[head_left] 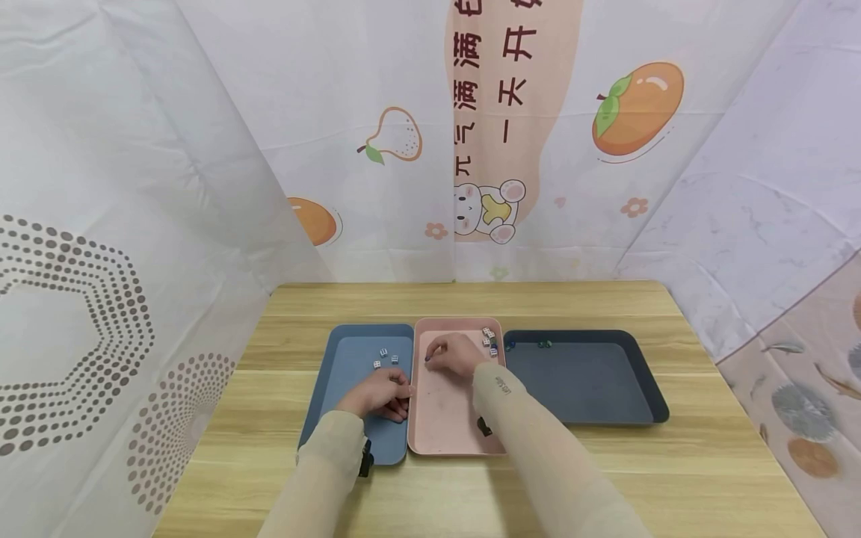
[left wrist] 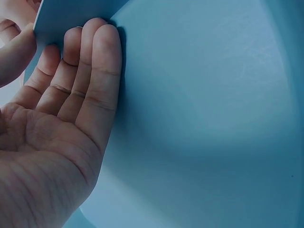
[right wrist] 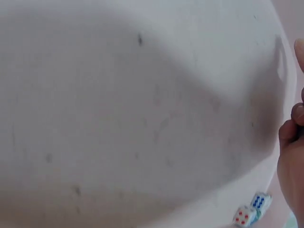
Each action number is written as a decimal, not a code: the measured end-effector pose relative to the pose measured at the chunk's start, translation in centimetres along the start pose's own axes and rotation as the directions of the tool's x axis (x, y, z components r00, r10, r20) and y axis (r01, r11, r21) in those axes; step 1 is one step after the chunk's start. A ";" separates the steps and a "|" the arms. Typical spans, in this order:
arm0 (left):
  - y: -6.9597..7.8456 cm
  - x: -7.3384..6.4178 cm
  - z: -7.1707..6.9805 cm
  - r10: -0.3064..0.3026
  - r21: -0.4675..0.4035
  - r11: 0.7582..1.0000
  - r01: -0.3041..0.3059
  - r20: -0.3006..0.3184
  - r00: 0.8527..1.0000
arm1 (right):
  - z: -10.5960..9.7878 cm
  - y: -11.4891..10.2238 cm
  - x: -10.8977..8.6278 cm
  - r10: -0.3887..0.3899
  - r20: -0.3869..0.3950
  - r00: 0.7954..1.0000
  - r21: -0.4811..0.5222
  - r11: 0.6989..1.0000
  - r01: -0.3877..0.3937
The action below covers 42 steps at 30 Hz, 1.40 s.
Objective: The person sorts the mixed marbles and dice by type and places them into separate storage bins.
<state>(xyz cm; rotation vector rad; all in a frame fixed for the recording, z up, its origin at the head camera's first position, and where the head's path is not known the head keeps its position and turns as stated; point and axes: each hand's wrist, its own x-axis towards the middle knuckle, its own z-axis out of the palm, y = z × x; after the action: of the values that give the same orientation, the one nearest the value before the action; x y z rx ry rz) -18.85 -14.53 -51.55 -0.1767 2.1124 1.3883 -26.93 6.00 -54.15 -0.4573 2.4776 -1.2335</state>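
Observation:
My left hand [head_left: 378,391] holds the right wall of the blue tray [head_left: 328,373]. Its fingers [left wrist: 102,71] lie along the inside of that wall, with the thumb on the other side. Three white dice [head_left: 394,359] lie further back in this tray. Over the left back part of the pink tray [head_left: 444,426], my right hand [head_left: 456,354] pinches a small dark object [head_left: 427,359], mostly hidden by the fingertips. White dice [head_left: 486,342] and a dark blue piece sit along the pink tray's right side; in the right wrist view, two dice [right wrist: 245,216] show red and blue pips.
A dark blue-grey tray [head_left: 592,381] stands at the right, with a few small blue and green pieces [head_left: 544,344] by its back wall. All three trays are side by side on a wooden table [head_left: 699,463]. A printed curtain [head_left: 403,224] hangs behind.

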 end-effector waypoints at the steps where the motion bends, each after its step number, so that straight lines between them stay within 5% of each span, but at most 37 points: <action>1: 0.0 0.0 0.0 -0.001 0.001 1.000 0.001 0.000 1.000 | -0.2 0.0 -0.1 0.001 0.002 1.000 0.003 1.000 -0.001; 8: 0.2 -0.3 -0.1 -0.006 0.001 1.000 0.006 -0.004 1.000 | -2.4 -0.2 -0.4 0.000 0.007 1.000 -0.021 1.000 0.000; 20: 0.1 0.0 0.0 0.000 -0.006 1.000 0.000 0.012 1.000 | -6.4 0.7 -1.4 0.145 -0.055 0.988 0.035 0.989 -0.143; 28: 0.0 -0.2 -0.1 -0.006 -0.013 1.000 0.006 0.001 1.000 | -9.1 1.2 -2.2 0.108 -0.022 0.994 0.059 0.993 -0.107; 42: -0.1 -0.1 0.0 0.006 -0.017 1.000 -0.006 0.002 1.000 | -12.9 2.7 -4.1 0.119 -0.083 0.989 0.005 0.993 -0.119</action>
<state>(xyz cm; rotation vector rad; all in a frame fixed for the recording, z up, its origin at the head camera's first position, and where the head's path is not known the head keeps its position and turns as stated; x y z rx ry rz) -18.72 -14.61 -51.50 -0.1751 2.1018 1.4096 -29.22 18.38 -48.39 -0.2584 2.5332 -1.2274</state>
